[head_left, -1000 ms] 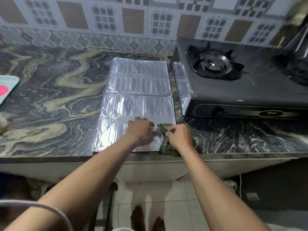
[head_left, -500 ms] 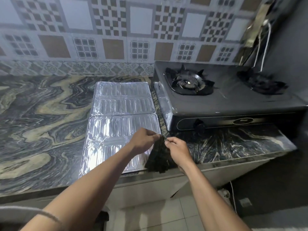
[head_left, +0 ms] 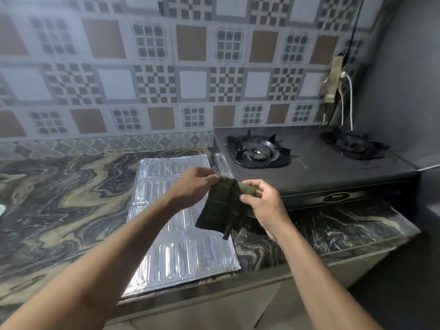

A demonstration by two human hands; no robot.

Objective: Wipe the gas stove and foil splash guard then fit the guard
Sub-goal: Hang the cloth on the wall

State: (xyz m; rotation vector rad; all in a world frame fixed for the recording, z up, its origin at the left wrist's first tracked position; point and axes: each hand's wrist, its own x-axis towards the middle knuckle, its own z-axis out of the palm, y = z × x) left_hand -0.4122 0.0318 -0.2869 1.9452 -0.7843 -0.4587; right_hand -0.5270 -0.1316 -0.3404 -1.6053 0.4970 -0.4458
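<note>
A dark green cloth [head_left: 220, 208] hangs in the air between my hands, above the counter's front edge. My left hand [head_left: 192, 184] pinches its upper left corner and my right hand [head_left: 259, 201] grips its rolled upper right edge. The silver foil splash guard [head_left: 181, 253] lies flat and unfolded on the marbled counter, under my left forearm. Just right of it stands the dark two-burner gas stove [head_left: 316, 172], with its left burner [head_left: 258, 152] and right burner [head_left: 354, 144] bare.
The marbled counter [head_left: 59, 198] stretches left of the guard. A patterned tile wall [head_left: 166, 79] runs behind. A cord and white cables [head_left: 345, 98] hang by the grey side wall behind the right burner. The counter's front edge [head_left: 238, 279] drops to the floor.
Both hands have lifted the cloth off the foil guard's near corner and hold it spread in the air. The view has tilted up and shows more of the wall.
</note>
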